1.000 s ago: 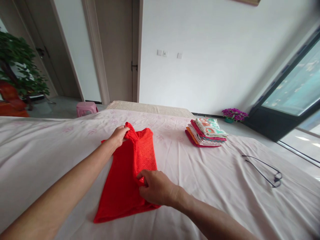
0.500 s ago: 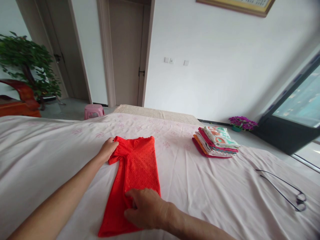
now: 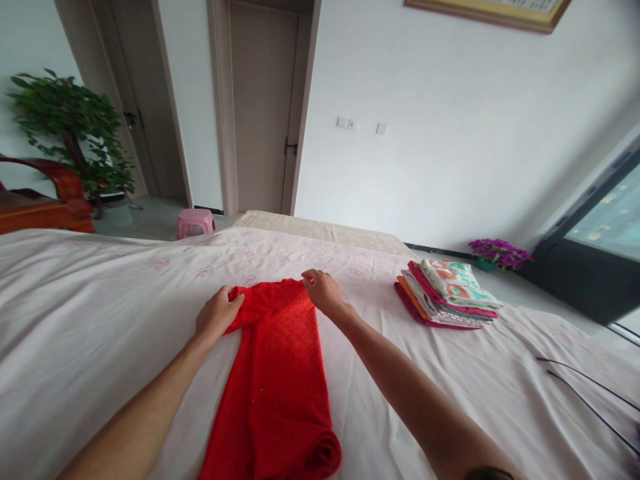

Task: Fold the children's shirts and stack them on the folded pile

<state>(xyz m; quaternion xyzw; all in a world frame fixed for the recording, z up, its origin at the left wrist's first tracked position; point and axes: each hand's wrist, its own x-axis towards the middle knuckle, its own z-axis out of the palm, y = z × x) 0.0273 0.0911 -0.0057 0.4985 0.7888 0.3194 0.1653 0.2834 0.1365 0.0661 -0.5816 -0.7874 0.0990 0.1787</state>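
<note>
A red eyelet garment point(image 3: 277, 373) lies lengthwise on the pale pink bedsheet point(image 3: 100, 313), folded into a long narrow strip. My left hand point(image 3: 217, 315) is closed on its far left corner. At the far right corner, my right hand point(image 3: 323, 290) pinches the fabric edge. Both arms reach forward over the bed.
A stack of folded patterned clothes point(image 3: 447, 293) sits on the bed at the right. A dark wire hanger point(image 3: 590, 397) lies near the right edge. Beyond the bed are a pink stool point(image 3: 194, 222), a potted plant point(image 3: 75, 130), purple flowers point(image 3: 497, 253) and doors.
My right hand left the garment's near middle and moved to its far right corner. The left hand stayed on the far left corner. The view shifted slightly left.
</note>
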